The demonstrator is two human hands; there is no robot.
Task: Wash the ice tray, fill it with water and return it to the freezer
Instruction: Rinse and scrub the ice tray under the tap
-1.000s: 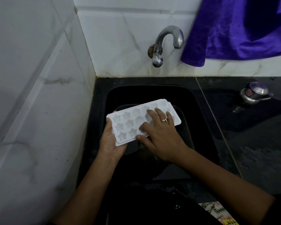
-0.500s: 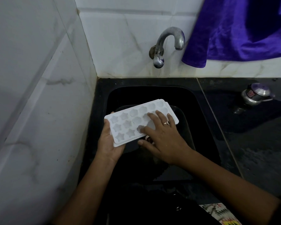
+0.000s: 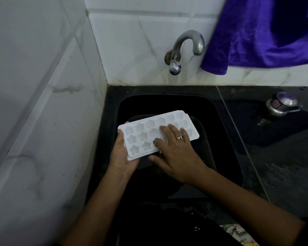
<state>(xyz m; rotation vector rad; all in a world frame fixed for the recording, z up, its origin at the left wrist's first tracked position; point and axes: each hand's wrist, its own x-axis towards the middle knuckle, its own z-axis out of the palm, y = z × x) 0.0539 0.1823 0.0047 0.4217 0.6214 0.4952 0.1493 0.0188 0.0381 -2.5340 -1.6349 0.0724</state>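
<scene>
The left hand (image 3: 122, 157) grips the 9 o'clock end of the ice tray (image 3: 142, 137), fingers curled round its edge. The right hand (image 3: 176, 151) lies flat on the cells, fingers spread. The tray is held over the black sink (image 3: 167, 103). The tap (image 3: 183, 50) is at 12 o'clock and a purple cloth (image 3: 265, 32) at 1. A metal vessel (image 3: 281, 107) sits on the tabletop (image 3: 274, 157) at 3.

A home kitchen: a black sink (image 3: 112, 110) in a dark desk (image 3: 274, 157), a wall tap (image 3: 185, 48), marbled tiles (image 3: 132, 50), a purple cloth (image 3: 265, 32), a pressure-cooker lid (image 3: 281, 105).
</scene>
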